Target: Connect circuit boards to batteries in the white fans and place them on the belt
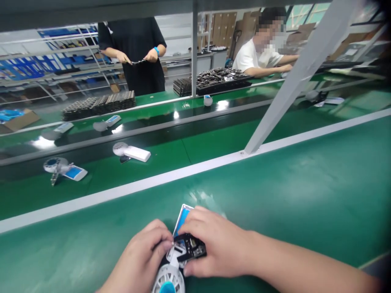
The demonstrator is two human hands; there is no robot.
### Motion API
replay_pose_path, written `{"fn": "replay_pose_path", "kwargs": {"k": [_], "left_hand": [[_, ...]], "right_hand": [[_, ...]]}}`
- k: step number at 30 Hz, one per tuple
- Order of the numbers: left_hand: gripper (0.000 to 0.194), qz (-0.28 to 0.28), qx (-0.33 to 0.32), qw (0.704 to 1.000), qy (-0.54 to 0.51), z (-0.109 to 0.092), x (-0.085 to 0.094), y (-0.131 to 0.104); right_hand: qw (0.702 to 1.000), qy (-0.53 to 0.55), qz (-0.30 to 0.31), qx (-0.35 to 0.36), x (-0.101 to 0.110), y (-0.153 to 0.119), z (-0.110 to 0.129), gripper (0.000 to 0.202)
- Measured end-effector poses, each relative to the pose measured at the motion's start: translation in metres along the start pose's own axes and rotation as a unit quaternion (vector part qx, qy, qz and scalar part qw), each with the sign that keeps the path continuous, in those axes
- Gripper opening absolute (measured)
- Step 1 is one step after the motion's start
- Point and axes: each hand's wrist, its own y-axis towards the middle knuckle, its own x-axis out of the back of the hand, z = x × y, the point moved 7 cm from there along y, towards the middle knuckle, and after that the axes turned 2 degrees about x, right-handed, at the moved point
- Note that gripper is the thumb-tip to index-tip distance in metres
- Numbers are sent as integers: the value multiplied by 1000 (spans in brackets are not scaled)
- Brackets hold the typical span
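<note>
A white handheld fan housing with a round slotted head (171,278) and a blue-lined handle shell (183,217) lies on the green bench at the bottom centre. My right hand (214,242) is closed on a black plastic part (192,247) with a small board, held over the joint between head and handle. From the left, my left hand (145,252) pinches at the edge of the housing beside the black part. What its fingertips grip is too small to make out.
Beyond a white rail (146,185), fan housings (137,153) lie on the green conveyor. A slanted metal post (284,93) rises at the right. Across the line are stacked dark trays (99,105), a standing person (137,53) and a seated person (256,57).
</note>
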Motion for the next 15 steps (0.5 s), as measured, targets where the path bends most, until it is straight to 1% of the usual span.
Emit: {"fn": "replay_pose_path", "kwargs": {"k": [2,5,8,11,15], "left_hand": [[28,-28,-18,999,-13,-4,-2,12],[28,-26,-57,998,-28,-11,-9,36],[27,-33,-121,990,-69,-17,-13,52],[25,-47,-159,982,-95,-17,-16,56],[21,-46,-192,978,-64,-17,-23,50]], "right_hand": [[999,3,-42,33,4,0,-6,54],[989,-1,-121,83,19,0,-16,49],[978,-14,-186,95,34,0,-22,49],[976,-14,-196,90,35,0,-22,48],[981,16,-180,70,27,-6,-21,51]]}}
